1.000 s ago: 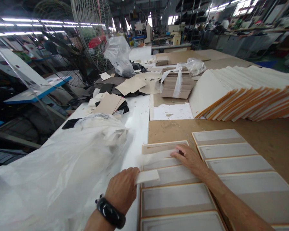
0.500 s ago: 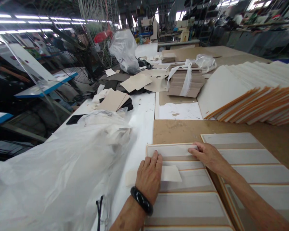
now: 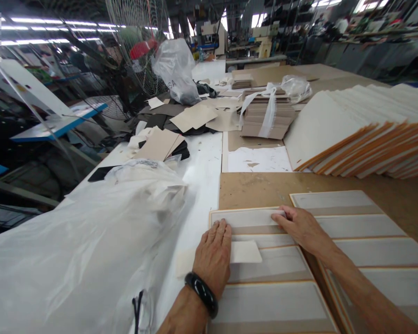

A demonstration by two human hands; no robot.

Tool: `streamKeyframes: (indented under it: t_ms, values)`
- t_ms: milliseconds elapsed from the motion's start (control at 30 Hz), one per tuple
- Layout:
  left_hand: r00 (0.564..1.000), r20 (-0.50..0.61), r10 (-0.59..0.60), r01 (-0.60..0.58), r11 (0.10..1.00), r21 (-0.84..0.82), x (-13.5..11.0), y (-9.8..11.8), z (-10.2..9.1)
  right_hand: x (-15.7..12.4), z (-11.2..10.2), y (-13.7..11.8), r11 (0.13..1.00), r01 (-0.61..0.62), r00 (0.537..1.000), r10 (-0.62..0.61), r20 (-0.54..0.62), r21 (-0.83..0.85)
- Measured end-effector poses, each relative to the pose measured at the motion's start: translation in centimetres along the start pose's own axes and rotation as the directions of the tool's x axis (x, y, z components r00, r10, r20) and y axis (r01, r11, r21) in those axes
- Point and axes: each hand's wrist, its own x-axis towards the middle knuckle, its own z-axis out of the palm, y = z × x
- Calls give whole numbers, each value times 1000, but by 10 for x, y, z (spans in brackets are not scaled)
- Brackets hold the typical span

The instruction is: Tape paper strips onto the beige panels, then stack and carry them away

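"Since you stand nearest the bench, what does the head-worn view list?"

"Item 1: left hand (image 3: 212,257), open, palm down, fingers apart, black wristband (image 3: 200,294) on the wrist. A cream card strip (image 3: 245,252) runs under the palm, lying across an orange-edged panel (image 3: 268,264)."

"Item 2?"

"Right hand (image 3: 301,229), fingers together on the edge of an upper orange-edged panel (image 3: 245,218); clamped or not, I cannot tell."

"Around them?"

"More panels in rows on brown fibreboard (image 3: 254,190), 1 fanned stack of panels (image 3: 362,134) beyond, white plastic sheeting (image 3: 80,260) to the left."
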Motion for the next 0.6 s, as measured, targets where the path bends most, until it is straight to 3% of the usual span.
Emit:
streamKeyframes:
  t_ms: [133, 467, 600]
  values:
    - [1000, -19, 0, 1, 998, 56, 2, -2, 3, 0, 2, -1, 998, -47, 995, 50, -86, 30]
    - [1000, -7, 29, -27, 982, 188, 7, 2, -5, 4, 7, 1, 982, -142, 977, 159, -141, 121]
    - [999, -17, 38, -34, 976, 214, 7, 1, -4, 2, 11, 2, 979, -127, 972, 155, -179, 160]
